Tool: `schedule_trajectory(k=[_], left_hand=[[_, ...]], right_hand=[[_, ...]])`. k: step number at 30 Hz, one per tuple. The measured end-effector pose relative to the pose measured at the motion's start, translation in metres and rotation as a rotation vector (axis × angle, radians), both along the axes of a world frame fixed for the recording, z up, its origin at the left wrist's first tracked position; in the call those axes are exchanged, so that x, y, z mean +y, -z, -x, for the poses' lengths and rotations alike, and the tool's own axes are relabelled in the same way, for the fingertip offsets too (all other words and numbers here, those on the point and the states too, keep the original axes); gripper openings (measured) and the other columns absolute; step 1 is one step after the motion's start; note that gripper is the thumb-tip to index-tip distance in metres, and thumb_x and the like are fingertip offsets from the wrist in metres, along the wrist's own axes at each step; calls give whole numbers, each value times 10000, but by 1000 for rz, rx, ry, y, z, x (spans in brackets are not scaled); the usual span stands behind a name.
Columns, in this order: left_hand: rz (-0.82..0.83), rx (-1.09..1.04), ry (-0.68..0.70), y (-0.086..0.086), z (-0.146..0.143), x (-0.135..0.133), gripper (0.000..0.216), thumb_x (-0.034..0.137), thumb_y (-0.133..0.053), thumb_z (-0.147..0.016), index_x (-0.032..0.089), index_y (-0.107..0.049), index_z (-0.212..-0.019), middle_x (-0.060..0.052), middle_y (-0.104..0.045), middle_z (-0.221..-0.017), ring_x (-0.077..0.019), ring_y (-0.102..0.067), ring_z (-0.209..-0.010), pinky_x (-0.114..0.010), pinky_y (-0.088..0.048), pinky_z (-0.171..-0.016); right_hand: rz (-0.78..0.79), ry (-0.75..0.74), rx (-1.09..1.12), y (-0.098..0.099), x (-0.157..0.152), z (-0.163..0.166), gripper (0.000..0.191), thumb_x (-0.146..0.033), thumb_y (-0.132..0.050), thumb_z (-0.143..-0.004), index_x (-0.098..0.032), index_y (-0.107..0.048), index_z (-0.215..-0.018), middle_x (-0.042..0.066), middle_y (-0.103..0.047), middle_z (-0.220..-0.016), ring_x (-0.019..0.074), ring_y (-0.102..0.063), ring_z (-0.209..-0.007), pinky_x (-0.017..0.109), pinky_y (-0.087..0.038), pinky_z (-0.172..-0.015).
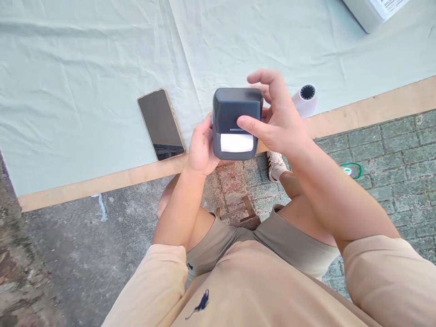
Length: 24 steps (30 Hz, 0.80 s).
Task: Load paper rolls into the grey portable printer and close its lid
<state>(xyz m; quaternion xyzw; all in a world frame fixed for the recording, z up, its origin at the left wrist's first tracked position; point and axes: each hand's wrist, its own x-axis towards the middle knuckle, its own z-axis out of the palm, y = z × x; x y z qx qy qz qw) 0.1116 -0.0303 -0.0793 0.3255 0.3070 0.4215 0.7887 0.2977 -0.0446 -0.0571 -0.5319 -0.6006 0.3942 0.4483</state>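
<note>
A dark grey label printer [235,119] with a white strip of paper showing in its front window is held above the table's front edge. My left hand [200,147] grips its left side from below. My right hand [277,118] wraps round its right side, the thumb pressed on the front just above the paper and the fingers curled over the top. A white paper roll [305,99] lies on the cloth just behind my right hand.
A black phone [161,124] lies face up on the pale cloth [85,81] covering the wooden table [102,181]. A white box [373,11] sits at the far right corner. Below are my legs, a shoe [276,165], a small wooden stool [241,213] and paving stones.
</note>
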Motion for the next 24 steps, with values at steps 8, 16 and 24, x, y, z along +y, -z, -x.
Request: schedule_trajectory(k=[8,16,24], left_hand=[[8,-55,-33,0,5,4,265,463,-545,-987,253,-700,-1036,-6,-793,-1001,-266,-712,-1254,-428,-638,-984],[16,-16,-4,-3,1,7,532,685,-427,-961,242,-696,-1081,-67,-783,-1178,-322,-503,-1511,-507,-533,-1179],[-32,5,-28,4,5,1,462,638,-654,-904,262,-691,-1169,-36,-773,-1205,-311,-594,-1433,-452,-576,-1133]], right_hand=[[-62,-192,-146,-21,-10,-12,830,-746,-656,-866,-368,-371,-1547,57,-547,-1538,303,-583,-1354,490,-525,-1139],[-321,260,-332,-19,-12,4,461,-653,-511,-976,-279,-576,-1237,109,-676,-1178,299,-681,-1084,501,-578,-888],[-358,191,-445,-50,-15,13,309,-482,-438,-1019,-278,-654,-1106,86,-739,-1131,276,-679,-1095,442,-552,-886]])
